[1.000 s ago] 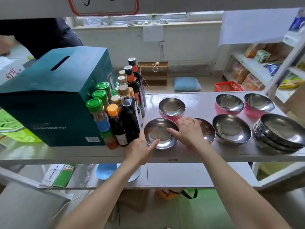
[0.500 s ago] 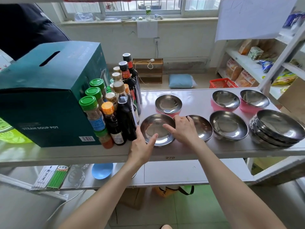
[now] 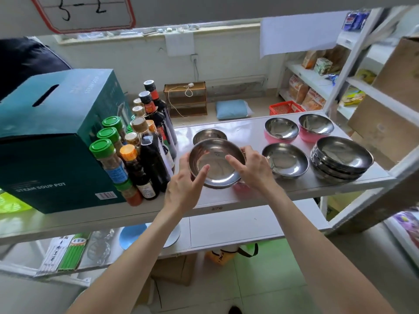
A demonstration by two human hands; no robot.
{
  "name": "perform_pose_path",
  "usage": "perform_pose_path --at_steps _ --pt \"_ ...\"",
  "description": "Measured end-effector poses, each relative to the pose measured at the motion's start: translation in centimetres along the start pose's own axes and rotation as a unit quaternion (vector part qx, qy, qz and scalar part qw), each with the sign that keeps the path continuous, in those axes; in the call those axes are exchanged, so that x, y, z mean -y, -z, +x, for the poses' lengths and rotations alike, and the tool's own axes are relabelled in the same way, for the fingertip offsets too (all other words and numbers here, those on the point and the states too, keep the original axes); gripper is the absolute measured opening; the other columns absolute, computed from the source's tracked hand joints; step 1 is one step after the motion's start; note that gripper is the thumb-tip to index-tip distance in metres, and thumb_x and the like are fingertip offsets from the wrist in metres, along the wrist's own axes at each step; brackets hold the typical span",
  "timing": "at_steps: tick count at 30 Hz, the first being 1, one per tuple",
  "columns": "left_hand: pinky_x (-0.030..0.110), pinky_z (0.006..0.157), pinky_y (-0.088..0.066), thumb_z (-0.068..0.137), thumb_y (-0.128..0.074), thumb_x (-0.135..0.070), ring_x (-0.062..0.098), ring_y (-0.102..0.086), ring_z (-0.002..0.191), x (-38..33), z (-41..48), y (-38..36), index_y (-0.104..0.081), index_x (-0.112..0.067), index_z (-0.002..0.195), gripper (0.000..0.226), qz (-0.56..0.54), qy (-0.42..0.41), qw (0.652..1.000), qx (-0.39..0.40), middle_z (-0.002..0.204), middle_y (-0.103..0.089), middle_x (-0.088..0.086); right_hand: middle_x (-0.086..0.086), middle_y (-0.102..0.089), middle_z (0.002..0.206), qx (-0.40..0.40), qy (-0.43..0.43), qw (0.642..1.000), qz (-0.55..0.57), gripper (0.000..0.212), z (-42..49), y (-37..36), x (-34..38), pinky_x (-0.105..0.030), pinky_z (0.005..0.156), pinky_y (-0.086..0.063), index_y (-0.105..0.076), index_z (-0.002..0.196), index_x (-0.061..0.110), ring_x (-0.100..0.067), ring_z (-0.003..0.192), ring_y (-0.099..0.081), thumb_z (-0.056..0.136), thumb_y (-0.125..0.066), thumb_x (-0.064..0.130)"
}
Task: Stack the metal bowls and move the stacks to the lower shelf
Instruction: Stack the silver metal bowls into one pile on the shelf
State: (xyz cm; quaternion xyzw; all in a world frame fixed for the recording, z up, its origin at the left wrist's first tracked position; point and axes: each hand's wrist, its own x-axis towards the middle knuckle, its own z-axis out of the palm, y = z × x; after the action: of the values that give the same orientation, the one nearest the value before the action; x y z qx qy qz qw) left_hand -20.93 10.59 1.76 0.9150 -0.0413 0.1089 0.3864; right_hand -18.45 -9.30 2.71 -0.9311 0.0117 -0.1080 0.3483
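Note:
Both hands hold one shiny metal bowl (image 3: 215, 165) just above the upper shelf (image 3: 249, 193), tilted toward me. My left hand (image 3: 184, 181) grips its left rim, thumb over the edge. My right hand (image 3: 252, 169) grips the right rim, thumb inside. A bit of pink (image 3: 240, 189) shows beneath the held bowl. Behind it sits a small metal bowl (image 3: 209, 134). To the right lie a single metal bowl (image 3: 284, 159), two pink-sided bowls (image 3: 281, 129) (image 3: 316, 125), and a stack of larger bowls (image 3: 342, 158). The lower shelf (image 3: 238, 225) runs below.
A cluster of sauce bottles and spice jars (image 3: 140, 155) stands just left of my left hand, next to a large teal box (image 3: 52, 141). On the lower shelf lie a blue plate (image 3: 131, 234), a glass dish and chopstick packs (image 3: 68, 252). A slanted shelf post (image 3: 371, 207) rises at right.
The front-left bowl has come up off the shelf, gripped by both hands, and shifted right and tilted. The bowl that lay under my right hand is now hidden beneath it.

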Motion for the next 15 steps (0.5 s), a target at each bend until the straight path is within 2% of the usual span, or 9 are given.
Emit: perform_pose_path --at_steps 3,5,9,11,15 --pt "0.039 0.070 -0.049 0.080 -0.037 -0.074 0.021 -0.064 0.076 -2.0 0.5 -0.2 -0.027 -0.036 0.142 0.074 -0.023 -0.011 0.999 0.043 0.075 -0.064 -0.002 -0.001 -0.065 0.087 -0.010 -0.020 0.999 0.034 0.044 -1.0 2.6 -1.2 -0.041 0.081 -0.049 -0.063 0.104 0.012 -0.025 0.085 -0.062 0.087 -0.057 0.053" --pt "0.036 0.067 -0.049 0.080 -0.043 -0.071 0.017 -0.064 0.069 -3.5 0.9 -0.7 -0.028 -0.035 0.142 0.074 -0.043 -0.028 0.996 0.071 0.066 -0.064 0.000 -0.003 -0.068 0.090 -0.013 -0.041 0.997 0.060 0.043 -1.6 4.4 -2.4 -0.036 0.076 -0.047 -0.064 0.105 0.012 -0.024 0.087 -0.063 0.086 -0.060 0.051" --pt "0.026 0.064 -0.047 0.076 -0.050 -0.070 0.011 -0.065 0.069 -6.9 1.6 -2.7 -0.029 -0.038 0.142 0.076 -0.070 -0.040 0.989 0.127 0.069 -0.067 -0.001 -0.004 -0.069 0.097 -0.027 -0.058 0.992 0.105 0.039 -2.4 8.0 -5.1 -0.035 0.081 -0.048 -0.064 0.107 0.012 -0.022 0.092 -0.062 0.086 -0.065 0.045" --pt "0.024 0.061 -0.045 0.076 -0.051 -0.069 0.009 -0.064 0.068 -8.9 1.8 -4.2 -0.029 -0.039 0.143 0.076 -0.077 -0.041 0.986 0.145 0.069 -0.067 -0.001 -0.002 -0.068 0.098 -0.038 -0.068 0.991 0.112 0.040 -2.7 10.0 -6.8 -0.031 0.079 -0.045 -0.063 0.110 0.013 -0.019 0.092 -0.061 0.085 -0.066 0.044" --pt "0.031 0.069 -0.051 0.078 -0.055 -0.067 0.016 -0.066 0.070 -12.3 2.2 -7.4 -0.031 -0.037 0.142 0.074 -0.096 -0.036 0.981 0.163 0.070 -0.068 0.003 -0.001 -0.068 0.094 -0.048 -0.072 0.990 0.113 0.041 -2.8 13.5 -9.8 -0.030 0.077 -0.044 -0.061 0.110 0.014 -0.018 0.088 -0.062 0.085 -0.067 0.045"
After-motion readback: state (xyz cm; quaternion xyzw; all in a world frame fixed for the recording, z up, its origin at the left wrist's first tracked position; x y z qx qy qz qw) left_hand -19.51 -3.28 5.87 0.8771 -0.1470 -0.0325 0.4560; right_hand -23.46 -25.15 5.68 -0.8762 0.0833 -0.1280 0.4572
